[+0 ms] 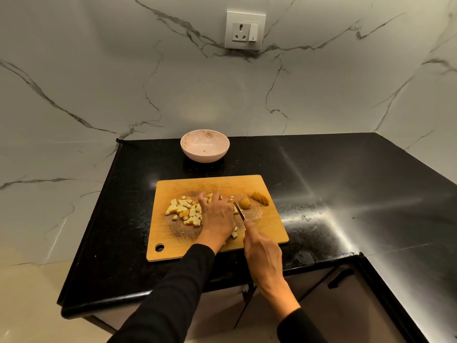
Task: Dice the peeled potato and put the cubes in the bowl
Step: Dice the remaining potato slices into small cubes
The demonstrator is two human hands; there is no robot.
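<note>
A wooden cutting board (pixel 267 233) lies on the black counter. Several pale potato cubes (pixel 184 210) are spread over its left half. My left hand (pixel 217 214) rests flat over the cubes in the middle of the board, fingers pointing away and slightly bent onto some pieces. My right hand (pixel 262 251) grips a small knife (pixel 239 211), whose blade lies right beside the left hand. Two uncut potato chunks sit at the board's far right: a rounded piece (pixel 244 203) and a sliced wedge (pixel 260 198). A pink bowl (pixel 204 148) stands behind the board with only a speck inside.
The black counter (pixel 346 184) runs right and turns into an L toward me. Marble walls close the back and left sides, with a socket (pixel 245 29) on the back wall. Cabinet fronts with a dark handle (pixel 340 278) sit below the counter edge.
</note>
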